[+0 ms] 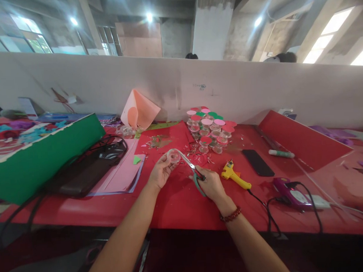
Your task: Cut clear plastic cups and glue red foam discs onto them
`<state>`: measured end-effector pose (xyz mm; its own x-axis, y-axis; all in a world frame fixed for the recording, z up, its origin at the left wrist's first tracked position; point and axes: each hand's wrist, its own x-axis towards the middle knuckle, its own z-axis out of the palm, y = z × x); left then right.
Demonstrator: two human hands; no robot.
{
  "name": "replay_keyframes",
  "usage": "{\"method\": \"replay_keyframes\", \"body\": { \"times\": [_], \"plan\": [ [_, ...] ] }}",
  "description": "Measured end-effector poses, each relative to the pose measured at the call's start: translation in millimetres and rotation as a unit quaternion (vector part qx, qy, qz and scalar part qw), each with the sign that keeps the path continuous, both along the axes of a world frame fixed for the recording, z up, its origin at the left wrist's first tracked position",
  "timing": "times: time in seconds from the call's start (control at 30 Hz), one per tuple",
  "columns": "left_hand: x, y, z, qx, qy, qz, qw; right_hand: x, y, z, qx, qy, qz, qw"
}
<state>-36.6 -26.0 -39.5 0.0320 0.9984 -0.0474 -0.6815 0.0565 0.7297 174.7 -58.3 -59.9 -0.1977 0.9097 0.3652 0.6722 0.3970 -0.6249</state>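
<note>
Between its fingers my left hand (pixel 161 172) holds a small round clear plastic piece (pixel 173 156), raised above the red table covering. My right hand (pixel 212 184) is closed around the green and black handles of scissors (pixel 191 163). The scissor blades reach up and left to the edge of the clear piece; whether they cut into it I cannot tell. Behind the hands stand several stacked clear plastic pieces (pixel 217 148) topped with pink, red and green paper discs (pixel 206 121). Small paper scraps lie around them.
A yellow glue gun (pixel 235 175) and a black phone (pixel 257 162) lie to the right, near a purple power strip (pixel 297 196) with cords. At left are a dark bag (pixel 89 172), pink paper sheets (pixel 123 170) and a green panel (pixel 56 153). A red panel (pixel 302 138) stands at right.
</note>
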Motion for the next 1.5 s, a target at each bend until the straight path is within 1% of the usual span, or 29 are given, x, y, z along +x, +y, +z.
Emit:
{"method": "replay_keyframes", "body": {
  "times": [0.13,0.27,0.53,0.77,1.0,1.13,1.23,1.33,1.5],
  "plan": [
    [0.2,0.1,1.6,0.007,0.008,-0.003,1.0,-1.0,-1.6,2.1,0.005,0.014,0.026,1.0],
    [-0.8,1.2,-0.1,0.017,0.018,-0.01,1.0,-1.1,-1.6,2.5,0.001,0.042,0.042,0.998],
    [-1.3,2.6,-1.3,0.021,0.024,-0.018,0.999,1.9,1.8,-1.4,-0.041,0.104,0.065,0.992],
    [-0.2,5.0,-3.1,0.034,0.009,-0.027,0.999,5.6,9.5,-2.4,-0.085,0.141,0.093,0.982],
    [2.5,6.0,-6.3,0.038,0.002,-0.012,0.999,3.9,11.1,6.0,-0.171,0.213,0.128,0.954],
    [5.2,6.0,-6.9,0.047,0.007,0.008,0.999,2.9,8.4,14.8,-0.23,0.252,0.14,0.93],
    [7.3,6.4,-6.9,0.056,0.015,0.017,0.998,3.8,7.0,17.9,-0.276,0.282,0.144,0.908],
    [8.8,7.2,-7.1,0.06,0.017,0.025,0.998,5.0,6.6,17.9,-0.301,0.305,0.145,0.892],
    [10.9,7.3,-7.9,0.059,0.03,0.037,0.997,4.6,5.8,18.9,-0.328,0.321,0.138,0.878]
  ]
}}
